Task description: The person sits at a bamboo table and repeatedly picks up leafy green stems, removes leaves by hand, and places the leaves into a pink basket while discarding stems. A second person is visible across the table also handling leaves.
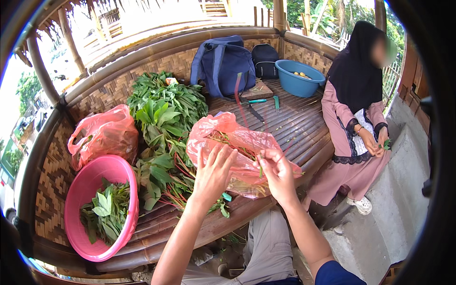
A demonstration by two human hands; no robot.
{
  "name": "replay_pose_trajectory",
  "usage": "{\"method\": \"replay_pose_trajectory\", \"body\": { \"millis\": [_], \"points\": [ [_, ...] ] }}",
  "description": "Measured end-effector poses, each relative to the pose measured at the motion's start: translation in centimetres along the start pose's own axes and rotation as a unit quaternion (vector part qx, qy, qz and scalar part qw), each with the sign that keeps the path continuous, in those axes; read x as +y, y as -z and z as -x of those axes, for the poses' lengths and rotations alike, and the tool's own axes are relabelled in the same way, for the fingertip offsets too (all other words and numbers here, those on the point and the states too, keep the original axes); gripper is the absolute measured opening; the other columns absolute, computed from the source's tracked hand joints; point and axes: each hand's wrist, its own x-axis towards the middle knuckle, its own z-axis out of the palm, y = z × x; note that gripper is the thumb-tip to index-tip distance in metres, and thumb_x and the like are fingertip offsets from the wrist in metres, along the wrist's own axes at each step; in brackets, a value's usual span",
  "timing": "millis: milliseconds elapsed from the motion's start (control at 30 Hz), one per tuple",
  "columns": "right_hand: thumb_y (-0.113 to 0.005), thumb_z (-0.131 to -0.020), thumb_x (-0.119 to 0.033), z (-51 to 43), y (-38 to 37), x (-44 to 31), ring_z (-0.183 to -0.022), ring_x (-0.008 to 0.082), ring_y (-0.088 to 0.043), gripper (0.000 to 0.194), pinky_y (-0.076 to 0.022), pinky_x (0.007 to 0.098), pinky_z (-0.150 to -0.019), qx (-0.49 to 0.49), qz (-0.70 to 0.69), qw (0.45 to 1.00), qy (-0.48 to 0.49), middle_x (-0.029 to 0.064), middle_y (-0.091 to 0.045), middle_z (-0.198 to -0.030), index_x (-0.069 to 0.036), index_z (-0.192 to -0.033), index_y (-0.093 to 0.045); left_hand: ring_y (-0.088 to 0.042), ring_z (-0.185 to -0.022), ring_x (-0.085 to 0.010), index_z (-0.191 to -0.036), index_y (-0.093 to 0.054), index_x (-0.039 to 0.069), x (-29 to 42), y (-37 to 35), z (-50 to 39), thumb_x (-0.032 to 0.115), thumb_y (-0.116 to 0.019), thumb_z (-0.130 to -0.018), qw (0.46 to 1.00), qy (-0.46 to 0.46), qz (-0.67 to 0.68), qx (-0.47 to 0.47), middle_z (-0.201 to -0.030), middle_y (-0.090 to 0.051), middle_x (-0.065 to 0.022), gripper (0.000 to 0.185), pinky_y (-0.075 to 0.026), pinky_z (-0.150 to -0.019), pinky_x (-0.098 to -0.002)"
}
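Note:
My left hand (pixel 213 172) is spread, palm down, over the near left side of an open red plastic bag (pixel 245 137). Its fingers hold nothing that I can see; whether they touch the plastic cannot be told. Inside the bag lie thin reddish and green stems (pixel 245 151). At the bag's right side, my right hand (pixel 278 172) pinches a short green stem (pixel 262 168) between thumb and fingers. Left of the bag spreads a big heap of leafy green stalks (pixel 167 110), some with red stems. A pink plastic basin (pixel 73 210), tilted, contains plucked green leaves (pixel 107 210).
A tied red plastic bag (pixel 107 131) stands behind the basin. Farther back are a blue backpack (pixel 228 64), a black bag (pixel 265 60), a wooden board (pixel 257 91), knives (pixel 257 101) and a blue basin (pixel 299 80). A person (pixel 356 99) sits at right, holding a leaf.

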Motion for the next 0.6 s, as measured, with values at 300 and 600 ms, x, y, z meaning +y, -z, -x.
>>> {"method": "replay_pose_trajectory", "body": {
  "millis": [300,600],
  "points": [
    [-0.064,-0.093,-0.006,-6.0,0.0,4.0,-0.100,0.0287,-0.067,0.020,-0.0522,0.0372,-0.084,-0.169,0.280,0.941,0.087,0.0161,-0.068,-0.104,0.001,-0.112,-0.060,-0.050,-0.128,-0.0241,-0.110,-0.062,0.008,-3.4,0.4,2.0,0.017,-0.060,-0.085,0.990,-0.099,-0.049,-0.083,-0.117,-0.061,-0.0054,0.027,-0.018,-0.119,-0.0608],
    [-0.060,-0.091,-0.008,-3.1,4.6,7.1,-0.098,0.0375,-0.066,0.022,-0.0528,0.0465,-0.082,-0.228,0.393,0.890,0.045,0.0197,-0.069,-0.107,-0.002,-0.111,-0.065,-0.070,-0.076,-0.0289,-0.097,-0.059,0.007,-5.8,3.9,1.3,0.027,-0.052,-0.089,0.965,-0.119,-0.026,-0.234,-0.066,-0.066,-0.0117,0.023,-0.036,-0.106,-0.0485]
  ]
}}
